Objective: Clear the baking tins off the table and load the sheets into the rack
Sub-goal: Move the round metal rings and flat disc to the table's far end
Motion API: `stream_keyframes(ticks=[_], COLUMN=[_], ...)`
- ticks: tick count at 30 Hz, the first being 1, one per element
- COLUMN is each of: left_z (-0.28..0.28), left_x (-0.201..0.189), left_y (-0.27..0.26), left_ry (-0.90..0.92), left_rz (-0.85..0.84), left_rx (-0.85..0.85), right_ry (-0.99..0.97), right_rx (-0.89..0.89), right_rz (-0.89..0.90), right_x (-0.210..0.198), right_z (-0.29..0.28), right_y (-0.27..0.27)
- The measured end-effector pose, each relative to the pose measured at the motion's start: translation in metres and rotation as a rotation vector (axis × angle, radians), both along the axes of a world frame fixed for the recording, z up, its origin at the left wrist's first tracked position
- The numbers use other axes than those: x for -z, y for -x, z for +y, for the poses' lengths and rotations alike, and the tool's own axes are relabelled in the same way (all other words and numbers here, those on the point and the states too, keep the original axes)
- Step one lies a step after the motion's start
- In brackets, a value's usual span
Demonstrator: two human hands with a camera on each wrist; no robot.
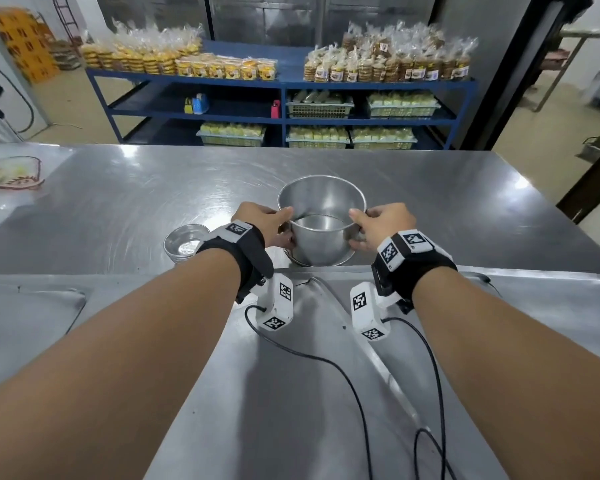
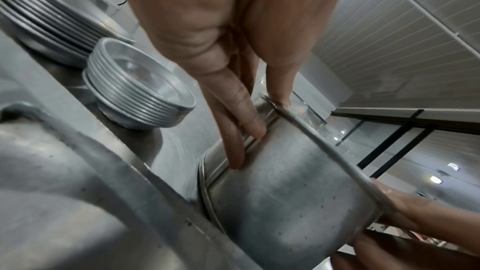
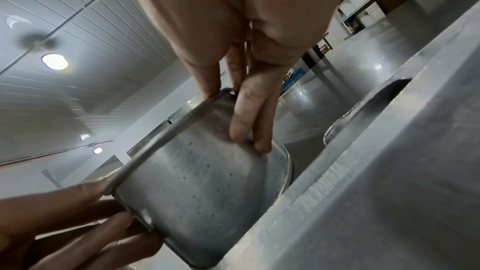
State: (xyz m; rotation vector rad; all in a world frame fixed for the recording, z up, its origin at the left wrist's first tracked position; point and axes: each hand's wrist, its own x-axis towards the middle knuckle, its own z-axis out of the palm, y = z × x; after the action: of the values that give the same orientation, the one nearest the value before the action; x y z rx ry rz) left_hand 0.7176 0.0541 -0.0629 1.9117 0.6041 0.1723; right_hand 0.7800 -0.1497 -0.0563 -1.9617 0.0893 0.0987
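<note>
Steel tin (image 1: pixel 321 237) — gripped by left hand (image 1: pixel 267 223), right hand (image 1: pixel 381 225).

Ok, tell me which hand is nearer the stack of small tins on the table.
Left. The left hand grips the tall round tin on the side that faces the stack of small tins. The right hand grips the tall tin's far side.

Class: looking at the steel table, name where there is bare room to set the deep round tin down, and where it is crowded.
Bare steel lies beyond the deep round tin toward the table's far edge, and to its right. Left of it, room runs between the stack of small tins and the plastic bag. It is crowded near the front: both hands grip the tin, beside the baking sheets.
</note>
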Motion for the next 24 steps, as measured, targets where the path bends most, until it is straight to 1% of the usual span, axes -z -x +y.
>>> stream_keyframes(ticks=[4, 5, 7, 9, 11, 12, 14, 17, 20, 22, 24], left_z=[-0.008, -0.011, -0.011, -0.009, -0.004, -0.001, 0.006, 0.027, 0.053, 0.073, 0.099], left_x=[-0.007, -0.013, -0.022, -0.031, -0.043, -0.051, -0.067, -0.083, -0.101, -0.114, -0.123], left_y=[0.008, 0.014, 0.023, 0.035, 0.053, 0.064, 0.091, 0.132, 0.183, 0.223, 0.265], left_ry=[-0.060, -0.061, -0.143, -0.118, -0.092, -0.101, -0.177, -0.351, -0.560, -0.626, -0.679], left_rz=[0.024, 0.035, 0.095, 0.186, 0.229, 0.247, 0.290, 0.399, 0.495, 0.513, 0.553], left_rx=[0.054, 0.080, 0.110, 0.123, 0.141, 0.157, 0.207, 0.299, 0.398, 0.422, 0.423], right_ry=[-0.005, 0.035, 0.127, 0.142, 0.237, 0.286, 0.389, 0.658, 0.779, 0.842, 0.918], right_rx=[-0.019, -0.036, -0.049, -0.110, -0.198, -0.234, -0.284, -0.424, -0.530, -0.585, -0.687], right_rz=[0.038, 0.048, 0.061, 0.124, 0.173, 0.163, 0.132, 0.088, 0.050, 0.039, 0.025], right_x=[-0.009, -0.011, -0.014, -0.020, -0.028, -0.034, -0.048, -0.074, -0.097, -0.109, -0.115], right_z=[0.003, 0.003, 0.004, 0.008, 0.017, 0.024, 0.040, 0.066, 0.095, 0.120, 0.151], right_y=[0.013, 0.019, 0.030, 0.047, 0.064, 0.075, 0.097, 0.138, 0.189, 0.227, 0.262])
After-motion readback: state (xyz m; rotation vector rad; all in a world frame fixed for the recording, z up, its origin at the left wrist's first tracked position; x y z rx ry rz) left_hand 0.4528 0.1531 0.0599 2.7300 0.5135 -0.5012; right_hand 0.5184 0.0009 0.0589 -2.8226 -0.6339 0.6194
